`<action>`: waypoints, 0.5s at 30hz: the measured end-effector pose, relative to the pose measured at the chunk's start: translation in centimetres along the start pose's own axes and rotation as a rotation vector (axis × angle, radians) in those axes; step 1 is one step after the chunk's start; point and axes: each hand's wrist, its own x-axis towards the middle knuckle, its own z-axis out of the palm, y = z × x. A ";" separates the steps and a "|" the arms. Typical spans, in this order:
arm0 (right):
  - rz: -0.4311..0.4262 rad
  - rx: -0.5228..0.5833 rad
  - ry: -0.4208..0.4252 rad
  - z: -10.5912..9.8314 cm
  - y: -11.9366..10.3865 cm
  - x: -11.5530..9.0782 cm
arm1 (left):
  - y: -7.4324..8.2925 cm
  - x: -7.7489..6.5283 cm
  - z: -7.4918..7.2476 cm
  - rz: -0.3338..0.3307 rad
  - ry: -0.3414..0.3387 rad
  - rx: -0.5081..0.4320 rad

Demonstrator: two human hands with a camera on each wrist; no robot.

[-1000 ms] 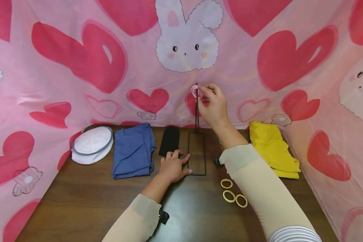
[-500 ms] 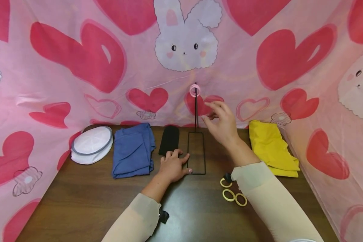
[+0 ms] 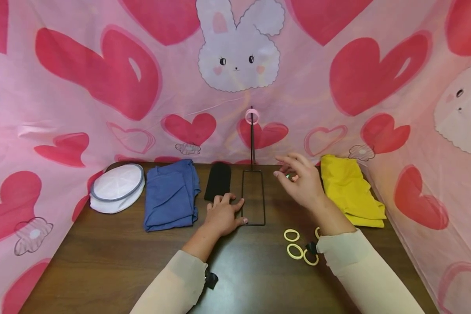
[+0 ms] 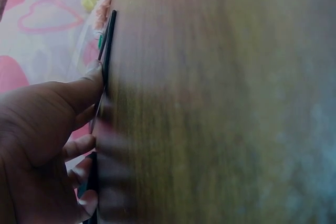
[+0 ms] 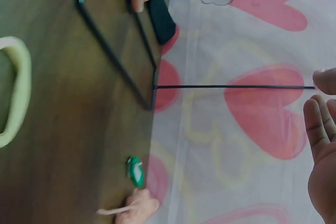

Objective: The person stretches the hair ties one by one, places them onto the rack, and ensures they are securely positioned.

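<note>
A black wire stand (image 3: 264,196) has a flat rectangular base on the table and a tall upright rod. Near the rod's top hangs a pink ring (image 3: 257,117). My left hand (image 3: 221,216) rests at the base's left side, thumb and index finger pressing on the wire; the left wrist view shows the thumb against it. To the right of the stand, my right hand (image 3: 303,185) is in the air with loosely bent fingers, holding nothing. Several pale yellow rings (image 3: 291,240) lie below it, some partly hidden by the right wrist and its black strap.
Behind the right hand lie a small green item (image 5: 136,171) and a peach-coloured piece (image 5: 139,205). A yellow cloth (image 3: 351,192) is at the right. Left of the stand are a black flat object (image 3: 218,181), a folded blue cloth (image 3: 170,196) and a white round item (image 3: 117,185).
My right hand has let go of the pink ring, which now hangs on the stand, and has moved down and right. My left hand has stayed on the base.
</note>
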 end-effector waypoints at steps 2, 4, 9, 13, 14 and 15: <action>0.002 -0.015 -0.021 -0.3 0.0 -0.7 | -0.1 0.0 -0.1 -0.002 0.001 -0.001; 0.005 -0.004 -0.048 -0.5 0.1 -1.4 | -0.2 0.0 -0.1 -0.002 0.003 -0.001; -0.007 0.025 -0.108 -1.2 0.5 -3.4 | -0.2 0.0 -0.1 -0.003 0.000 0.008; 0.000 0.021 -0.161 -1.9 0.8 -5.0 | 0.0 -0.1 -0.1 0.005 -0.002 0.012; 0.002 0.016 -0.179 -2.1 0.8 -5.4 | 0.0 -0.1 -0.1 0.008 -0.001 0.014; 0.003 0.008 -0.200 -2.2 0.9 -5.7 | 0.0 -0.1 -0.1 0.008 0.001 0.014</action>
